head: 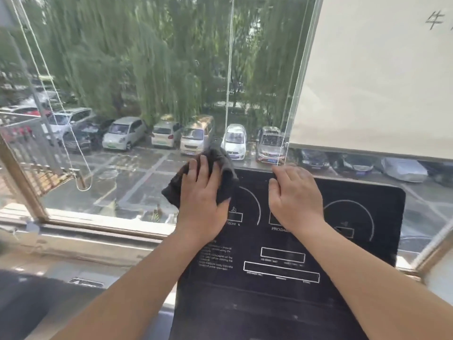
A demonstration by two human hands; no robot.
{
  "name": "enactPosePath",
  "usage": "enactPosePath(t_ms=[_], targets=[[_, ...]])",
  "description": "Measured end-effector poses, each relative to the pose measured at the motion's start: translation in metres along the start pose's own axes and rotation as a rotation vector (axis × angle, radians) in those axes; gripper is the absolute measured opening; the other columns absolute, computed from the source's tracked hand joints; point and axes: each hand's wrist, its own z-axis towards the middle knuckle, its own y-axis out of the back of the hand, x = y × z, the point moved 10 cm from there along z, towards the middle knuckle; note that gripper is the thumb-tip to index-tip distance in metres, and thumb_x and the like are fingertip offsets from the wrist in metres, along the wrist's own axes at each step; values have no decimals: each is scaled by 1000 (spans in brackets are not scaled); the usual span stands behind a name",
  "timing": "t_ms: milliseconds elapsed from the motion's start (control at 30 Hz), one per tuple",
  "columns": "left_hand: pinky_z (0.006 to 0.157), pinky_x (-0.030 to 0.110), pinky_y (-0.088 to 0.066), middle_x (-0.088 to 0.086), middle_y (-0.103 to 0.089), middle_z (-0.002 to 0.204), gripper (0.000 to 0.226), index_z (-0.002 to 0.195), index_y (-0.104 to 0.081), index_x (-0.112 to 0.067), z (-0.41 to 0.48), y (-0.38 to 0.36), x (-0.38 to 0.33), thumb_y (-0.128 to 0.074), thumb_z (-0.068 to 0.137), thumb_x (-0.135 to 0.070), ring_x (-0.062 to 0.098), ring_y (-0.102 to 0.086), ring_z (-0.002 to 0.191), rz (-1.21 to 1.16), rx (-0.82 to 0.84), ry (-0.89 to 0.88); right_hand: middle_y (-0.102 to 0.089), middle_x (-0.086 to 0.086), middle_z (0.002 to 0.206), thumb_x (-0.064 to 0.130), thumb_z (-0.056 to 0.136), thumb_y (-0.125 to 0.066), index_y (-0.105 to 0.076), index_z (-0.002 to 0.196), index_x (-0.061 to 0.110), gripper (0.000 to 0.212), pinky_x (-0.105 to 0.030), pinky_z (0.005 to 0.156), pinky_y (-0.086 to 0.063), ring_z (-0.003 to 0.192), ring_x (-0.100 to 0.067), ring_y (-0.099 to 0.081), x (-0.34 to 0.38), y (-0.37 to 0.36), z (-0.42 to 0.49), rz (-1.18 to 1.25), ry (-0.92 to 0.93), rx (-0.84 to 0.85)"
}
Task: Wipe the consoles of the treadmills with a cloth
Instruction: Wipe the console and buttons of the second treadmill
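We are wiping the upper left corner of the treadmill console [289, 285], mid-frame. Our left hand [203, 195] presses the dark cloth [175, 190] against it, fingers fairly straight. Our right hand [295, 195] hooks bent fingers over the console's top edge. Next, we judge, the cloth should sweep right and down across the dials, so the right hand must give way.

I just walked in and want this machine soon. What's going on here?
A person is cleaning the treadmill console. Their left hand presses a dark cloth against the console's upper left corner, fingers fairly straight. The right hand grips the console's top edge, fingers curled over it.
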Motion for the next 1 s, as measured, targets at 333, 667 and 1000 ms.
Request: enactPosePath(t_ms=[333, 667, 1000], targets=[[125, 57, -11, 8, -13, 172, 90, 161, -33, -23, -107, -83, -25, -66, 82, -48, 32, -5, 159, 256, 110, -440, -72, -1, 128, 33, 103, -41, -69, 131, 14, 44, -39, 117, -32, 124, -25, -59, -1, -1, -4, 5, 2, -185], [127, 56, -3, -3, -3, 173, 86, 163, -19, -32, -22, -27, 18, -56, 87, -45, 25, 2, 160, 223, 9, -220, -72, -2, 128, 36, 104, -37, -70, 130, 13, 48, -40, 119, -32, 126, -24, -56, 0, 2, -6, 35, -43, -211], [127, 50, -14, -8, -18, 171, 79, 160, -32, -34, -67, -51, -16, -60, 86, -41, 17, -11, 159, 332, 165, -729, -73, -5, 126, 33, 104, -38, -71, 129, 10, 47, -42, 117, -35, 123, -28, -61, -1, 2, -5, 32, -32, -228]])
